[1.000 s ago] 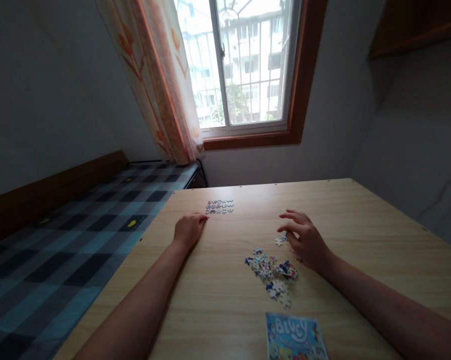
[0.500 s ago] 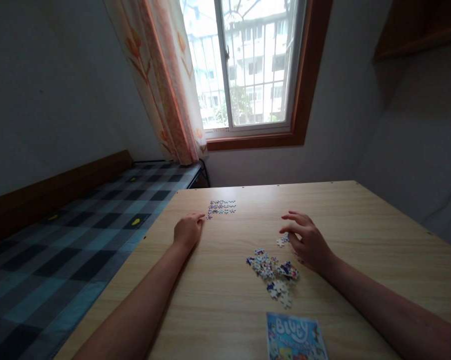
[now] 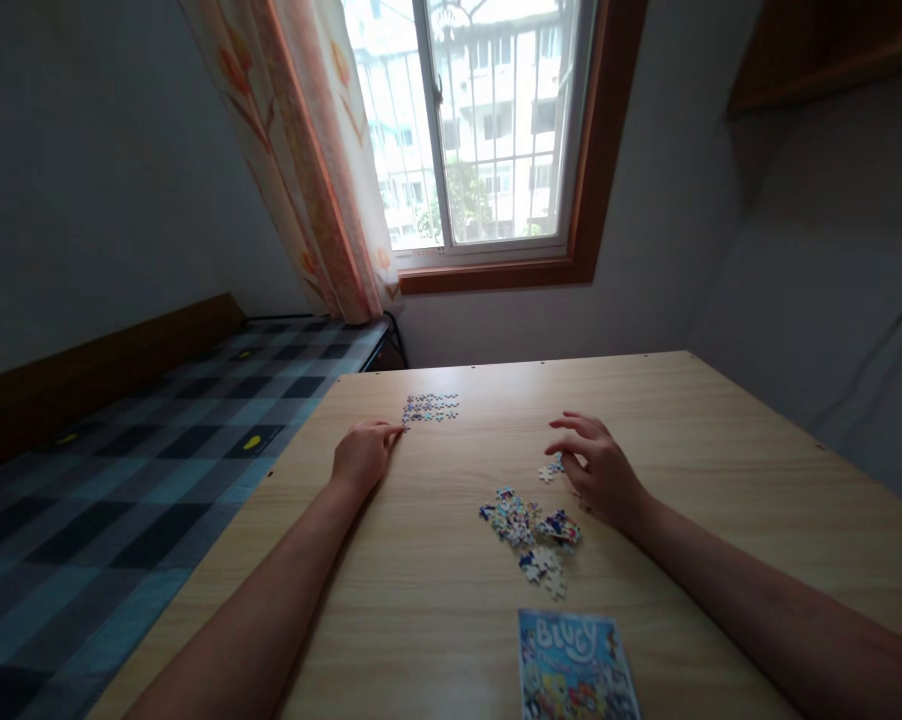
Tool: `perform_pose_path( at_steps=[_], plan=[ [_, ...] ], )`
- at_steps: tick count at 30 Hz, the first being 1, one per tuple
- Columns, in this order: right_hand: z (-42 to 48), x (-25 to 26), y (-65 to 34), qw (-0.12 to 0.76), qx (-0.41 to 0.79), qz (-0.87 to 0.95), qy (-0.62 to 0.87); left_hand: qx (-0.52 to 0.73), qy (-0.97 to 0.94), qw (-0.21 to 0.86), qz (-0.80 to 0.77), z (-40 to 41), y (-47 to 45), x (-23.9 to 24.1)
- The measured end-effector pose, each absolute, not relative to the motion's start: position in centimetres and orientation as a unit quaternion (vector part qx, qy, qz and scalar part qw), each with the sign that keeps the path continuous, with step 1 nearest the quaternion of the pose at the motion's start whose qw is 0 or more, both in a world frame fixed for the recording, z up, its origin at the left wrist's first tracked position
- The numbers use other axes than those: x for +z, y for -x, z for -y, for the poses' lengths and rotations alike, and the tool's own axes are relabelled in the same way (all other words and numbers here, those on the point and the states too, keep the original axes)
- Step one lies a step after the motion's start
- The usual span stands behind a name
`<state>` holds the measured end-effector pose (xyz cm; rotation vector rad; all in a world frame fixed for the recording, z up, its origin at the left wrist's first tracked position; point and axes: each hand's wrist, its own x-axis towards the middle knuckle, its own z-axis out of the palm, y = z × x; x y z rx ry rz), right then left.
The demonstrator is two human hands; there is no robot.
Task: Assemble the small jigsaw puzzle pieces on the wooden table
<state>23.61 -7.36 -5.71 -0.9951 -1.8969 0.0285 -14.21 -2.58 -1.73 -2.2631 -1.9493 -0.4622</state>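
Note:
My left hand (image 3: 362, 456) rests at the far left of the table, its fingers closed at the tips on a small jigsaw puzzle piece (image 3: 406, 429). Just beyond lie neat rows of puzzle pieces (image 3: 433, 407). To the right, my right hand (image 3: 601, 470) hovers over the tabletop with fingers apart, holding nothing that I can see. A pale loose piece (image 3: 545, 474) lies by its fingertips, with a bluish one partly hidden behind them. Between my forearms sits a pile of mixed puzzle pieces (image 3: 515, 520), some face down.
A Bluey picture card or box (image 3: 577, 665) lies at the near side of the wooden table (image 3: 421, 580). Left of the table stands a bed with a checked cover (image 3: 158, 510). A curtain (image 3: 301, 160) hangs beside the barred window (image 3: 496, 140) behind.
The camera view has shifted slightly, moving everything left and up in the picture. My left fingertips have closed in on the piece below the rows. My right hand stays near the loose pieces.

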Motion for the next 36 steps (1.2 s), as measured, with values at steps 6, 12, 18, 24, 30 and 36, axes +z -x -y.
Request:
perform_pose_path(
  at_steps=[6,12,18,24,30,36],
  plan=[
    [7.3,-5.5,-23.7,0.477,0.012,0.776,0.412,-0.144,0.741,0.074,0.652,2.7,14.0,-1.3],
    [8.0,-5.1,-23.3,0.447,0.021,0.810,0.380,-0.192,0.782,0.033,0.592,3.9,11.3,-0.5],
    [8.7,-4.9,-23.1,0.392,0.024,0.859,0.329,-0.145,0.892,-0.185,0.387,7.6,5.4,-0.2],
    [8.8,-4.9,-23.2,0.358,0.030,0.872,0.333,-0.147,0.892,-0.210,0.373,8.7,4.6,-0.9],
    [9.2,-4.5,-23.0,0.309,0.057,0.893,0.323,-0.151,0.887,-0.242,0.363,7.7,5.2,-1.3],
    [9.6,-4.1,-23.0,0.282,0.072,0.905,0.311,-0.183,0.873,-0.250,0.377,7.6,5.2,-1.3]
  ],
)
